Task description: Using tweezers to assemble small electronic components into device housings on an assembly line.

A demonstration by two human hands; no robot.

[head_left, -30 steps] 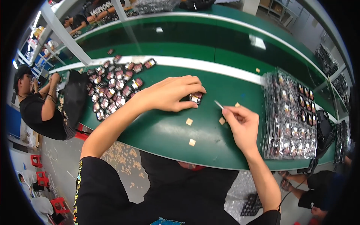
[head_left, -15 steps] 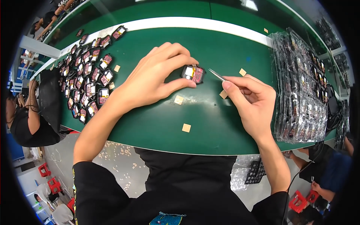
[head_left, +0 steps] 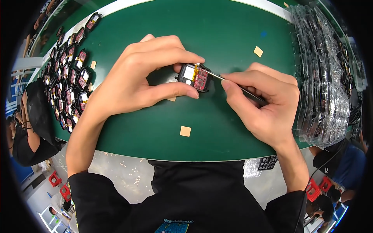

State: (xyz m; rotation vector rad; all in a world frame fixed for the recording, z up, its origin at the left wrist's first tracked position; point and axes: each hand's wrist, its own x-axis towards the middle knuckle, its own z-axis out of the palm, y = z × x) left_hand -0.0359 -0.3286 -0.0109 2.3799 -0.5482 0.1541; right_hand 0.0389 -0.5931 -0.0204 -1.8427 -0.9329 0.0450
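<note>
Between the thumb and fingers of my left hand (head_left: 151, 73) is a small black device housing (head_left: 201, 83), open on top, with a red circuit board, a white block and yellow tape inside. My right hand (head_left: 264, 101) is closed around metal tweezers (head_left: 244, 91). Their tips reach the upper part of the circuit board, near the yellow tape. Whether the tips pinch anything is too small to tell.
Many similar housings (head_left: 70, 95) crowd the left of the green table (head_left: 147, 136). Clear plastic trays (head_left: 324, 85) are stacked at the right. Small tan squares (head_left: 185, 131) lie scattered on the table. Other people sit at both sides.
The tweezers have moved left, from beside the housing onto its circuit board. My left hand still holds the housing. The whole view has shifted slightly.
</note>
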